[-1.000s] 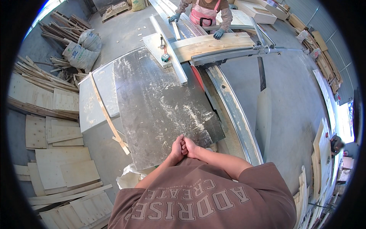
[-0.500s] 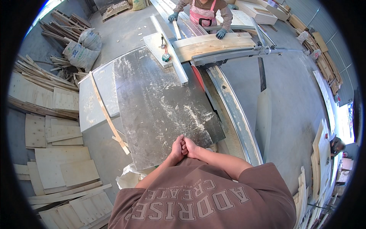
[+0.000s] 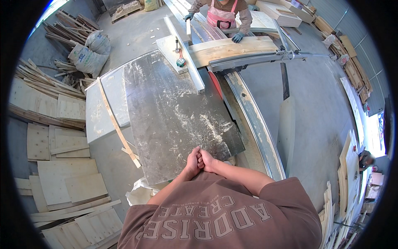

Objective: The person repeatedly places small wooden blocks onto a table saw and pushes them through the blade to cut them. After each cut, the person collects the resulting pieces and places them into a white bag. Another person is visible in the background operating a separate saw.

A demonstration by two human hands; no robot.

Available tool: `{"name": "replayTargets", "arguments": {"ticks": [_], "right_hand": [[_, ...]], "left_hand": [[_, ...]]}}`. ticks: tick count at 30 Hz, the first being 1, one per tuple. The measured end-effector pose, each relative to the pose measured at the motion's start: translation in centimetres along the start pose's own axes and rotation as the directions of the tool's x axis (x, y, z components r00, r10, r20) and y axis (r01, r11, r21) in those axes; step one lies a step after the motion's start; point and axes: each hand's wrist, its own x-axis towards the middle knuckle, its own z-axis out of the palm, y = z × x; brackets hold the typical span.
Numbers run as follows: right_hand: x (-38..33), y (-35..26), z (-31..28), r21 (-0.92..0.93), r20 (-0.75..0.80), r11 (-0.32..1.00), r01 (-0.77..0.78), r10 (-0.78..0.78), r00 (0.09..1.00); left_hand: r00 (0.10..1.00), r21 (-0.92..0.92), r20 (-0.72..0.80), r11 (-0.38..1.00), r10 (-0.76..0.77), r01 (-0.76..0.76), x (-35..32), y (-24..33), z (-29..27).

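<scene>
My left hand (image 3: 192,162) and my right hand (image 3: 207,160) are clasped together in front of my body, at the near edge of a dark saw table (image 3: 166,108). Both have their fingers closed, and no object shows between them. Sawdust and small wood chips lie scattered on the table top beyond my hands. Across the table, a co-worker in a pink apron (image 3: 219,17) rests one gloved hand (image 3: 238,37) on a wide pale board (image 3: 232,50). The other gloved hand (image 3: 189,16) holds a narrow wood strip (image 3: 188,30).
A metal fence (image 3: 186,58) crosses the table, beside a board carrying a tape measure (image 3: 180,62). A red piece (image 3: 215,85) stands by the sliding rail (image 3: 255,116). Plywood offcuts (image 3: 68,178) and white sacks (image 3: 89,58) lie left; another person (image 3: 366,159) is far right.
The co-worker's narrow strip has shifted slightly left and away from the wide board. Their hand on the board has slid a little left and nearer. My clasped hands have stayed still.
</scene>
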Motion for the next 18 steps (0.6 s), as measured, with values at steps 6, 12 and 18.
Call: {"name": "replayTargets", "arguments": {"ticks": [6,12,18], "right_hand": [[-0.04,0.01,0.0,-0.002,0.015,1.0,0.004,-0.004,1.0],[-0.31,-0.11,0.14,0.026,0.042,1.0,-0.008,0.007,0.999],[-0.3,-0.03,0.23,0.011,0.014,1.0,0.005,-0.005,1.0]], "left_hand": [[1.0,0.004,-0.006,1.0,0.003,-0.003,-0.12,0.06,0.08],[1.0,0.003,0.01,1.0,0.008,-0.008,0.02,-0.09,-0.19],[1.0,0.003,0.006,1.0,0.004,-0.004,-0.06,-0.05,-0.14]]}}
